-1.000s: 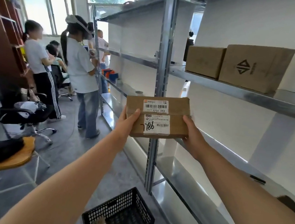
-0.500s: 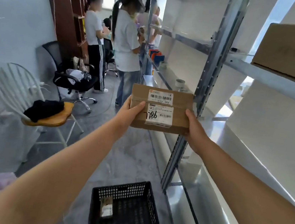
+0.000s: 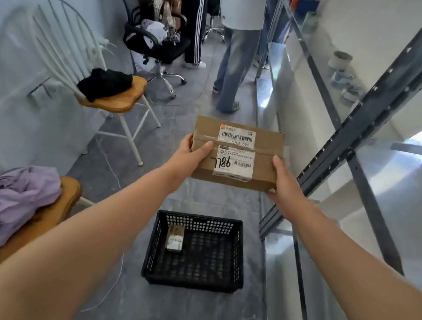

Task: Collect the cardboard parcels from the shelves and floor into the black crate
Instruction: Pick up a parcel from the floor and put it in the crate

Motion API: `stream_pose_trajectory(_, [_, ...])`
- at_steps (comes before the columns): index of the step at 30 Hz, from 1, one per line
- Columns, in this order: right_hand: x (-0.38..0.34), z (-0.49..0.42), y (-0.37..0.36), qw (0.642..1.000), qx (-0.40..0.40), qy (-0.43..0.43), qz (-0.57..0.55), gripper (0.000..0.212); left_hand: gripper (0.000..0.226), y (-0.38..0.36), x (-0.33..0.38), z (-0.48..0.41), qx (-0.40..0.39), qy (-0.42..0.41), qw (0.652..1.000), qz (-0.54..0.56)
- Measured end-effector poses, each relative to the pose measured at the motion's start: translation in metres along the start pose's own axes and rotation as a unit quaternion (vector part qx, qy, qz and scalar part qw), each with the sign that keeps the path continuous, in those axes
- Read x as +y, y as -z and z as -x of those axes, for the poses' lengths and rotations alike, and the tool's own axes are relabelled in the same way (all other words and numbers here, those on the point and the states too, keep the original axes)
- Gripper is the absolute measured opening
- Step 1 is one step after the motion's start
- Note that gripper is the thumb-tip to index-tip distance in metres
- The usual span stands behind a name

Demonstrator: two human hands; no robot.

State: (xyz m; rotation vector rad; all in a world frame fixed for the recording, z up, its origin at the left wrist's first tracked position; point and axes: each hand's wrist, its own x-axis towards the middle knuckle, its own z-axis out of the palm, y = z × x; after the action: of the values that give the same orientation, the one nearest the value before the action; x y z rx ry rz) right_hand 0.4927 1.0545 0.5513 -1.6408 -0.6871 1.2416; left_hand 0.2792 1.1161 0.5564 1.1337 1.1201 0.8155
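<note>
The left hand (image 3: 192,155) grips the left end and the right hand (image 3: 283,180) the right end of a cardboard parcel (image 3: 237,153), held label-up with its long axis running left to right, in the air above the black crate (image 3: 156,249), where a small parcel (image 3: 175,238) lies near the left wall.

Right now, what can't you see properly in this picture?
Head view only:
- Small print on the box labels: too small and blurred.
- Far fingers of the left hand and right hand: hidden behind the box.
- The little parcel in the crate: too small to read.
- People beyond the chair: cut off by the top edge.
- Upper shelves: out of frame.
</note>
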Motion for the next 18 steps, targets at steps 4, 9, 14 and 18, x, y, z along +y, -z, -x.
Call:
stream_pose_trajectory(4, [0.097, -0.055, -0.008, 0.998, 0.002, -0.051, 0.021, 0.029, 0.057, 0.009, -0.11, -0.033, 0.01, 0.069, 0.997, -0.021])
stream_pose_trajectory(9, [0.246, -0.131, -0.021, 0.995, 0.003, -0.081, 0.059, 0.025, 0.039, 0.024, -0.266, -0.084, -0.022, 0.116, 0.992, -0.04])
stream_pose_trajectory(14, [0.398, -0.208, -0.037, 0.987, -0.004, -0.075, 0.142, 0.042, 0.037, 0.036, -0.432, -0.139, -0.003, 0.139, 0.99, -0.032])
stream_pose_trajectory(18, [0.492, -0.262, -0.051, 0.982, -0.002, -0.094, 0.164, 0.049, 0.055, 0.044, -0.545, -0.173, 0.027, 0.155, 0.985, -0.069])
